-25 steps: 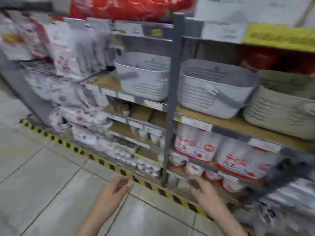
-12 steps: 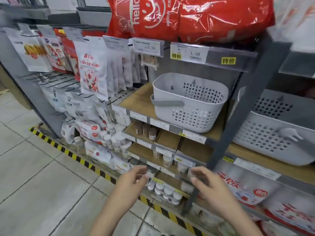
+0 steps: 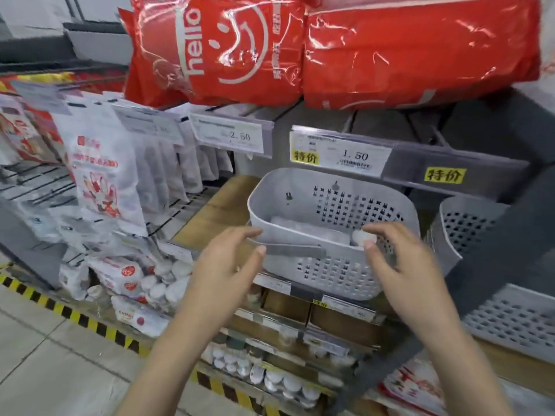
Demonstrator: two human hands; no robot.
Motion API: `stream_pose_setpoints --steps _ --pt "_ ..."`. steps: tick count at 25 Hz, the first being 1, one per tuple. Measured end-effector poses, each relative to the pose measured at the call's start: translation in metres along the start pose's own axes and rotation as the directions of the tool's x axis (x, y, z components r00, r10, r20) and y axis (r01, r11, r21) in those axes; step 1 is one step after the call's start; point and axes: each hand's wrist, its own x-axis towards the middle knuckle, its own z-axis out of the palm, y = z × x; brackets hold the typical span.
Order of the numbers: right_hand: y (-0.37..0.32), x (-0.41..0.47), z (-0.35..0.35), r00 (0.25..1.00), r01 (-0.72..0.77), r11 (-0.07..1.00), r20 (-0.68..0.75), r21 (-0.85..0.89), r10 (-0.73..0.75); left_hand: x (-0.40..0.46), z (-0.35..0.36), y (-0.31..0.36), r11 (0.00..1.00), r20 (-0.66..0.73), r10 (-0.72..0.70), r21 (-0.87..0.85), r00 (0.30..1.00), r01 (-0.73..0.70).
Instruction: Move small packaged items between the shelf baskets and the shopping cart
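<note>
Both hands empty, fingers loosely spread: left hand [image 3: 223,267] at grey basket [image 3: 330,265] front rim, right hand [image 3: 399,259] beside white packet [image 3: 362,236] inside. Pinch packet; steady rim.

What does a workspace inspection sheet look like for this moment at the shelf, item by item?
Surface: wooden shelf board carries the grey perforated basket.
Job's things: pale packaged items lie inside the basket; no shopping cart in view.
Clutter: a second perforated basket to the right; red bags on the shelf above; hanging white packets to the left; small jars on the low shelves.
Grippers: left hand and right hand reach toward the basket's front rim with fingers loosely curled and hold nothing; contact cannot be told.
Cables: nothing seen.
Surroundings: price tags reading 2.50 and 1.50, tiled floor with black-and-yellow tape.
</note>
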Motion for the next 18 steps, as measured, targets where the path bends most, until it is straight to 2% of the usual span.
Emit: stream_pose_setpoints --steps 5,9,15,18 --pt "0.012 0.005 0.008 0.997 -0.061 0.988 0.041 -0.139 0.067 0.061 0.022 -0.017 0.965 0.103 0.201 0.151 0.974 -0.215" --pt "0.006 0.027 0.004 0.977 -0.181 0.974 0.090 -0.138 0.195 0.091 0.030 -0.022 0.898 0.262 0.334 0.202 0.905 -0.390" --pt "0.014 0.058 0.000 0.885 -0.319 0.887 0.231 -0.333 0.404 0.090 0.035 -0.030 0.877 0.221 0.404 0.181 0.888 -0.444" --pt "0.014 0.075 0.002 0.773 -0.275 0.819 0.391 -0.504 0.500 0.091 0.035 -0.031 0.875 0.234 0.402 0.186 0.885 -0.447"
